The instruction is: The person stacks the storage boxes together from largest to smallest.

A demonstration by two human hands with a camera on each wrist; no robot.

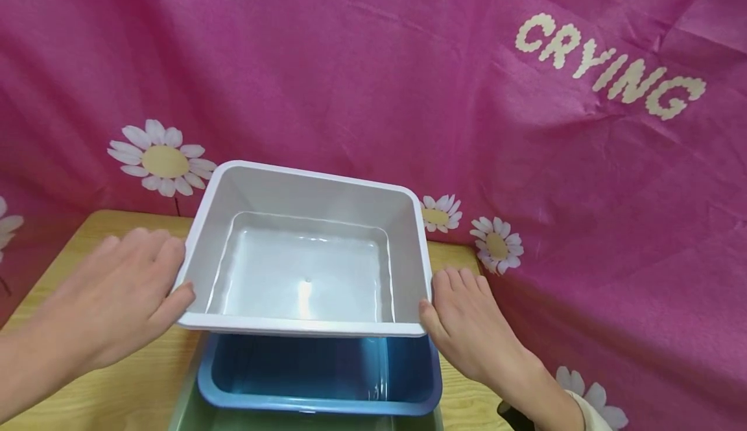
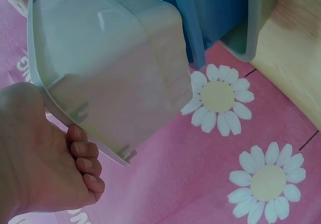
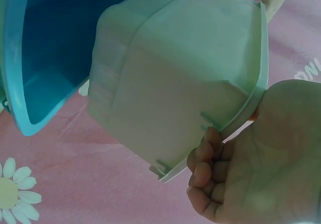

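Note:
A white plastic bin is held up and tilted, its hollow inside facing me in the head view. My left hand grips its rim at the left side, thumb over the edge and fingers curled outside. On the opposite side, my right hand grips the rim near the front corner. Both wrist views show the bin's smooth outer wall and fingers bent under the lip. Beneath it is a blue bin, which sits inside a green bin; the white bin hides their far parts.
A light wooden table carries the green bin. Behind and to the right hangs a pink cloth with white daisies and the printed word CRYING. A dark object shows below my right forearm.

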